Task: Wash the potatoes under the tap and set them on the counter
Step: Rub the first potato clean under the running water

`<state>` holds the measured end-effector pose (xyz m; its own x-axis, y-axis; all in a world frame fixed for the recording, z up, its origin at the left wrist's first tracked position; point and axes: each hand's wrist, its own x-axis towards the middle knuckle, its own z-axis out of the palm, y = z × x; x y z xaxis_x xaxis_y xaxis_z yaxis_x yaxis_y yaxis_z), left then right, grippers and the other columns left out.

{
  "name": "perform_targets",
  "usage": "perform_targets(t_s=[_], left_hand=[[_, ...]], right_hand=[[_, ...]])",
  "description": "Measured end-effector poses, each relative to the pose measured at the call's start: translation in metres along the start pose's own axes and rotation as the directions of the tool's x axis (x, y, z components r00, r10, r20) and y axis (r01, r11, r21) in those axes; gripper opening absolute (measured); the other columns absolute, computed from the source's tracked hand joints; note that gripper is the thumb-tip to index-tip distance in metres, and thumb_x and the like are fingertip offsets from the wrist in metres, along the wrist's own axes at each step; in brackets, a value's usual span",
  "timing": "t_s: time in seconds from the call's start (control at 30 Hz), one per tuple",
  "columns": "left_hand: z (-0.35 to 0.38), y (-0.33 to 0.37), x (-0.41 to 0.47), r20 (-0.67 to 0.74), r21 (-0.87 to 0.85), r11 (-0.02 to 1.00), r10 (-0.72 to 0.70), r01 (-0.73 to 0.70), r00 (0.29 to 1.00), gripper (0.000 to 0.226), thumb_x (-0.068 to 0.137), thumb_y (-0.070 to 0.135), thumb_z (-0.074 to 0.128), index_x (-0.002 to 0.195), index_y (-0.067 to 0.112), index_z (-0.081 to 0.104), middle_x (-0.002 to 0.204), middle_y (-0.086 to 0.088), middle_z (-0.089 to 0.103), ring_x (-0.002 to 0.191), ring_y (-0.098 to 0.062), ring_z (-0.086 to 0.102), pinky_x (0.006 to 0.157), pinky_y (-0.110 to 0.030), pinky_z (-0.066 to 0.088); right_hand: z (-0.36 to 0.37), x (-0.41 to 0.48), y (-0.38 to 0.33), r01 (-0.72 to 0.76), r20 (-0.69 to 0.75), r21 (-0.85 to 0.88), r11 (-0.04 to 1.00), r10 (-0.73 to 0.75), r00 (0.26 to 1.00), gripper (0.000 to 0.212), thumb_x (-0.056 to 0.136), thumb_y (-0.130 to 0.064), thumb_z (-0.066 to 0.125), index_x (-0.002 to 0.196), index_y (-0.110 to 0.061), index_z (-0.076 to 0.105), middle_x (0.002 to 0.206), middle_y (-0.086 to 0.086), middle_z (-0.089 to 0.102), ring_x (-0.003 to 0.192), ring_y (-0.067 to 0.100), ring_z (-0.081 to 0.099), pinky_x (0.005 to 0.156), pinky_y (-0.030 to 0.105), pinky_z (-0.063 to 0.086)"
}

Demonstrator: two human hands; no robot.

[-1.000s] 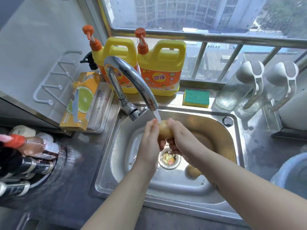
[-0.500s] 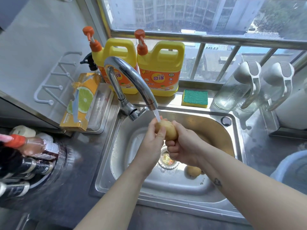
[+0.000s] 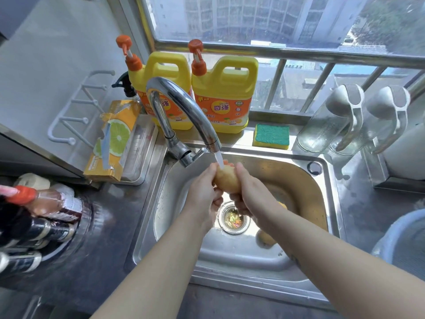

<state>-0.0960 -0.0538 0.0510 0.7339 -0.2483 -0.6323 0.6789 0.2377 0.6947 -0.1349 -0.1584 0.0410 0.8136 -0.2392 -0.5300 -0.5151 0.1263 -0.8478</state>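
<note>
Being gripped between left hand (image 3: 203, 194) and right hand (image 3: 249, 192), fingers (image 3: 238, 168) curled round it, one potato (image 3: 226, 180) is held under the tap (image 3: 184, 104) stream above the sink (image 3: 165, 203). A second potato (image 3: 265, 238) is noted lying in it, beside the strainer (image 3: 233, 221).

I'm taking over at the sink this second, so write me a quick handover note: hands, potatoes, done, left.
Left hand and right hand: both grip one potato under the running tap.
Second potato lies in the sink, partly hidden by the right forearm.
Done: no potato visible on the counter yet.
Left: finish rinsing this one, wash the other, set both on the counter.
</note>
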Motion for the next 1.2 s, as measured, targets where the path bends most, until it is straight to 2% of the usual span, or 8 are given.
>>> perform_targets(t_s=[0.13, 0.2, 0.33, 0.5, 0.7, 0.83, 1.0, 1.2], left_hand=[[-0.014, -0.015, -0.006, 0.19, 0.131, 0.977, 0.144, -0.17, 0.971, 0.028, 0.107, 0.03, 0.044, 0.125, 0.028, 0.064, 0.081, 0.001, 0.043, 0.054, -0.004, 0.034, 0.062, -0.017, 0.038], [-0.021, -0.02, -0.003, 0.223, 0.311, 0.914, 0.197, -0.261, 0.955, 0.046, 0.098, 0.044, 0.054, 0.141, 0.03, 0.048, 0.082, 0.004, 0.048, 0.062, -0.003, 0.044, 0.078, -0.025, 0.042], [-0.016, -0.022, 0.0, 0.138, 0.418, 0.853, 0.279, -0.311, 0.95, 0.068, 0.077, 0.067, 0.056, 0.134, 0.029, 0.05, 0.123, -0.004, 0.064, 0.105, -0.019, 0.064, 0.099, -0.039, 0.05], [0.0, -0.013, 0.006, -0.024, 0.346, 0.913, 0.24, -0.217, 0.971, 0.032, 0.099, 0.042, 0.045, 0.115, 0.016, 0.058, 0.083, 0.001, 0.057, 0.069, -0.014, 0.05, 0.058, -0.026, 0.041], [-0.016, -0.019, -0.001, 0.139, 0.241, 0.948, 0.179, -0.209, 0.974, 0.041, 0.103, 0.045, 0.046, 0.137, 0.023, 0.053, 0.085, 0.0, 0.052, 0.064, -0.009, 0.046, 0.077, -0.026, 0.047], [-0.017, -0.023, 0.0, 0.14, 0.412, 0.854, 0.286, -0.319, 0.948, 0.048, 0.075, 0.064, 0.061, 0.118, 0.047, 0.049, 0.123, 0.0, 0.062, 0.104, -0.015, 0.062, 0.096, -0.036, 0.049], [-0.002, -0.014, 0.008, -0.055, 0.341, 0.904, 0.292, -0.257, 0.955, 0.031, 0.09, 0.046, 0.051, 0.103, 0.019, 0.057, 0.086, 0.001, 0.062, 0.072, -0.015, 0.056, 0.06, -0.028, 0.044], [-0.008, -0.008, 0.008, -0.146, 0.254, 0.956, 0.186, -0.145, 0.972, 0.042, 0.109, 0.033, 0.03, 0.094, 0.02, 0.066, 0.073, 0.001, 0.062, 0.049, -0.005, 0.051, 0.042, -0.018, 0.037]], right_hand=[[-0.006, -0.001, -0.006, -0.281, 0.09, 0.222, 0.934, 0.267, 0.96, 0.052, 0.103, -0.057, 0.034, 0.082, -0.012, 0.048, 0.054, 0.003, 0.039, 0.042, 0.012, 0.026, 0.043, 0.023, 0.021], [-0.003, 0.0, -0.006, -0.335, 0.124, 0.246, 0.91, 0.313, 0.942, 0.051, 0.102, -0.058, 0.033, 0.085, -0.013, 0.048, 0.054, 0.003, 0.037, 0.041, 0.012, 0.025, 0.042, 0.022, 0.02], [0.003, -0.001, -0.006, -0.271, 0.113, 0.208, 0.94, 0.252, 0.961, 0.051, 0.103, -0.058, 0.033, 0.084, -0.013, 0.048, 0.055, 0.002, 0.038, 0.043, 0.012, 0.027, 0.044, 0.024, 0.02], [0.007, -0.001, -0.009, -0.203, 0.048, 0.102, 0.974, 0.199, 0.979, 0.055, 0.104, -0.055, 0.032, 0.075, -0.013, 0.049, 0.053, 0.0, 0.043, 0.04, 0.01, 0.032, 0.041, 0.023, 0.025], [0.003, 0.002, -0.009, -0.245, 0.07, 0.129, 0.961, 0.238, 0.969, 0.054, 0.103, -0.056, 0.035, 0.078, -0.011, 0.05, 0.051, 0.0, 0.042, 0.04, 0.011, 0.031, 0.044, 0.025, 0.022], [0.006, 0.0, -0.012, -0.139, 0.052, 0.017, 0.99, 0.138, 0.989, 0.055, 0.104, -0.054, 0.033, 0.074, -0.013, 0.053, 0.051, -0.002, 0.044, 0.04, 0.01, 0.034, 0.044, 0.027, 0.028], [0.011, -0.002, -0.01, -0.049, 0.065, -0.083, 0.995, 0.054, 0.996, 0.055, 0.106, -0.053, 0.028, 0.082, -0.013, 0.058, 0.058, 0.001, 0.049, 0.042, 0.011, 0.037, 0.047, 0.026, 0.031], [0.006, 0.001, -0.003, 0.185, 0.154, -0.399, 0.898, -0.134, 0.979, 0.052, 0.101, -0.06, 0.029, 0.116, -0.025, 0.064, 0.113, 0.006, 0.066, 0.096, 0.02, 0.059, 0.092, 0.04, 0.048]])
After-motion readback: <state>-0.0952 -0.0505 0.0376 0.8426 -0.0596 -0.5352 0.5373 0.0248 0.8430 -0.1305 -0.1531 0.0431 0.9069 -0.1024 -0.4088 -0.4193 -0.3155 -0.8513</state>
